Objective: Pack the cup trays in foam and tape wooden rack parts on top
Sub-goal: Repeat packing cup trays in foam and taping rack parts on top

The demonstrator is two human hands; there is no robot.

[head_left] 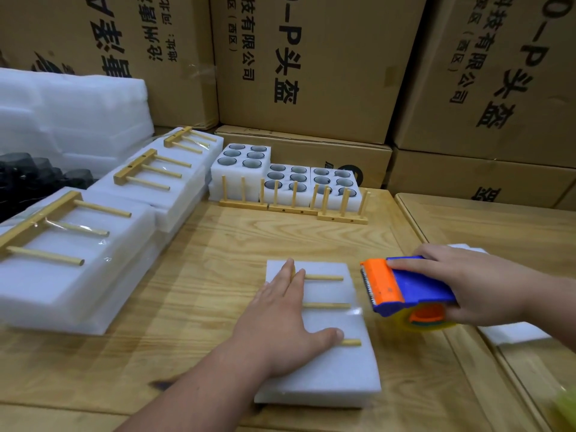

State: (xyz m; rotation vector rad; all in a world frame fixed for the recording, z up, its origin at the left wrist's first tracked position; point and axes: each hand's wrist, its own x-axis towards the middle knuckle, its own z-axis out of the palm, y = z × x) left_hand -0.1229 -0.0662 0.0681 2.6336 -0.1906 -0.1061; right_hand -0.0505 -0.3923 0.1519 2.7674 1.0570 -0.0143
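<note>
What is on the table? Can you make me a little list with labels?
left hand: left hand presses flat on the wooden rack part
right hand: right hand grips the tape dispenser
foam block: foam block lies under the rack part
finished packs: taped packs on the left
waiting: cup trays at the back, upright racks in front
table: wooden table

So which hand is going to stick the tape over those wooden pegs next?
Probably the right hand: it already grips the tape dispenser, its toothed edge beside the foam block. The left hand lies flat on the wooden rack part, pinning it down.
</note>
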